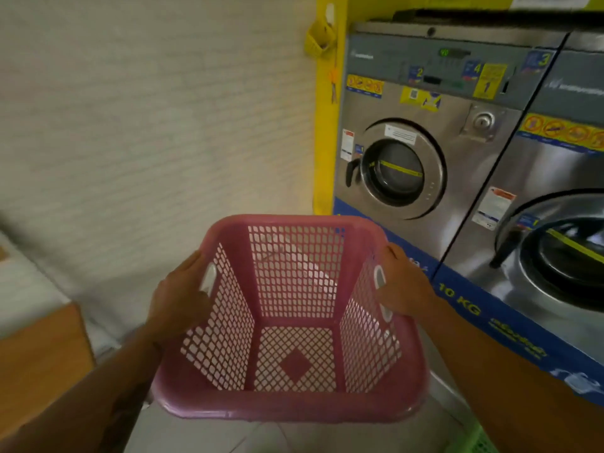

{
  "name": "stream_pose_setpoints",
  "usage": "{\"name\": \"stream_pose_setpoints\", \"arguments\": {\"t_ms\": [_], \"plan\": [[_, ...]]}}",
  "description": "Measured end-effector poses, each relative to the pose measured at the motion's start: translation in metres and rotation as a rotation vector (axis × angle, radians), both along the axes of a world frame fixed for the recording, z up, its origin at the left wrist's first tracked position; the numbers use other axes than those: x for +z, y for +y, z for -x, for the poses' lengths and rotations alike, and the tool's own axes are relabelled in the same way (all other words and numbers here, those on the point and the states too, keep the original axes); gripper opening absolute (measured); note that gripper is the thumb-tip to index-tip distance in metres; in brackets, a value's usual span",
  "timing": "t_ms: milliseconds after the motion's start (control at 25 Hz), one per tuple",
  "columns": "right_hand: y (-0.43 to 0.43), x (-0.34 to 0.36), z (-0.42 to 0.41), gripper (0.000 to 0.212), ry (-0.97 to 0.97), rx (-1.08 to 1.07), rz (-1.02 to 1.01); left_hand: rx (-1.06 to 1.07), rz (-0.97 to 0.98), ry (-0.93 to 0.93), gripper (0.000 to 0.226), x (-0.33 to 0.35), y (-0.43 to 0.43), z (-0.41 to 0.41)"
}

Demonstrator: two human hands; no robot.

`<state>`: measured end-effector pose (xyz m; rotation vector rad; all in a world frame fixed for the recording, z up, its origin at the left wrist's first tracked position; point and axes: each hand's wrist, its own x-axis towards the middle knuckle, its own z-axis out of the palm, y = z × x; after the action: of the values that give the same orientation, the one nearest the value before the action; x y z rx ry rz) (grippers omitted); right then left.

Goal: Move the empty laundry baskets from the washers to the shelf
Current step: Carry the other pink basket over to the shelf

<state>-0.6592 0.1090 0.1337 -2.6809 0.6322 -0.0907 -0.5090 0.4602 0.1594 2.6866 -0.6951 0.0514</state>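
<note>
Perforated plastic basket (295,403); brushed-steel washer (457,197).

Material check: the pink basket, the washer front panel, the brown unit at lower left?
Pink laundry basket: moulded plastic, semi-gloss. It has one-piece perforated walls and a rounded rim with soft highlights.
Washer front panel: likely stainless steel, brushed. It shows a grey metallic sheen with streaked reflections.
Brown unit: wood or wood-look laminate, matt. The face is flat and orange-brown, too blurred to tell which.
</note>
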Motion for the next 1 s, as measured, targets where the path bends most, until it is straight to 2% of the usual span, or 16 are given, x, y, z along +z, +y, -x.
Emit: {"name": "stream_pose_setpoints", "arguments": {"t_ms": [120, 200, 360, 480, 760, 920, 1000], "plan": [[0.073, 0.018, -0.023, 0.098, -0.004, 0.124, 0.026, 0.168, 0.044, -0.028, 0.078, 0.02, 0.091, 0.035], [0.13, 0.027, -0.036, 0.102, -0.036, 0.223, 0.0, 0.268, 0.019, -0.031, 0.078, 0.023, 0.156, 0.053], [0.271, 0.047, -0.051, 0.092, -0.061, 0.411, 0.028, 0.45, -0.008, -0.05, 0.09, 0.02, 0.302, 0.094], [0.386, 0.055, -0.054, 0.082, -0.057, 0.558, 0.052, 0.54, 0.046, -0.103, 0.095, 0.021, 0.41, 0.138], [0.644, 0.076, -0.06, 0.083, -0.025, 0.717, 0.073, 0.683, -0.018, -0.232, 0.116, 0.035, 0.655, 0.202], [0.763, 0.091, -0.082, 0.082, -0.083, 0.828, 0.104, 0.856, -0.02, -0.278, 0.103, 0.045, 0.761, 0.216], [0.817, 0.093, -0.101, 0.091, -0.129, 0.894, 0.115, 0.921, -0.044, -0.313, 0.091, 0.044, 0.81, 0.218]]}}
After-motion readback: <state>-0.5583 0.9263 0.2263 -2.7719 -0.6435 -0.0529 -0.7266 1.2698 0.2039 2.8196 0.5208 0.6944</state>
